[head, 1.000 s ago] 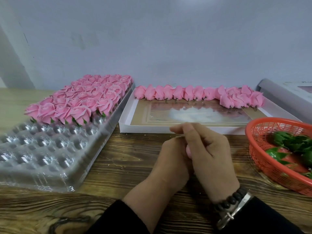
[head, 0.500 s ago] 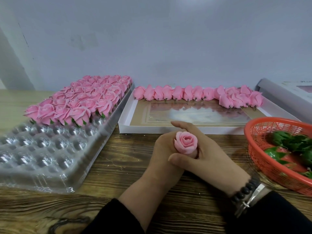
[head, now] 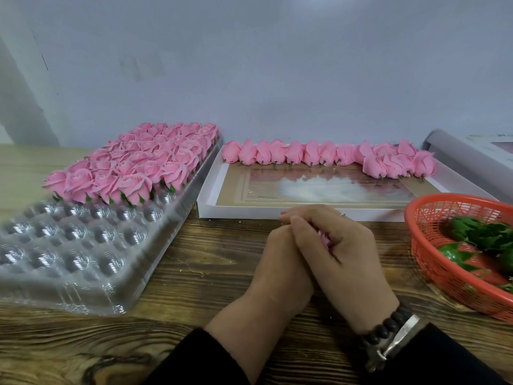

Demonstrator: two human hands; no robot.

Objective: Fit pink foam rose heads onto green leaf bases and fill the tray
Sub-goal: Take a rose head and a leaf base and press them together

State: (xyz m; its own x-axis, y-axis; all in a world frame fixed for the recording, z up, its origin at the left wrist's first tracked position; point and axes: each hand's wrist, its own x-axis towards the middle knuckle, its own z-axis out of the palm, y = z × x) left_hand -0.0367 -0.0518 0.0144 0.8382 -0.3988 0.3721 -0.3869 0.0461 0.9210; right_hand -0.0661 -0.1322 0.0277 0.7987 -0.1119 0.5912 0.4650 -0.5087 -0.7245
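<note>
My left hand [head: 280, 259] and my right hand [head: 338, 251] are clasped together over the table's middle, both closed around one pink foam rose head [head: 324, 238]; only a sliver of pink shows between the fingers. Whether a leaf base is on it is hidden. The clear plastic tray [head: 83, 254] lies at the left, its far half filled with finished roses [head: 133, 165], its near cups bare. A row of loose rose heads [head: 319, 155] lies along the far side of a white flat box [head: 211, 195]. Green leaf bases [head: 483, 234] sit in an orange basket [head: 433, 257].
A grey-white box lid [head: 472, 157] rests at the far right behind the basket. The wooden table [head: 208, 259] runs up to a pale wall. A bead bracelet and metal band [head: 388, 337] sit on my right wrist.
Half a second ago the rose head stood exposed above my fingers; now my right hand has folded over it and nearly hides it. Both hands stayed in the same spot.
</note>
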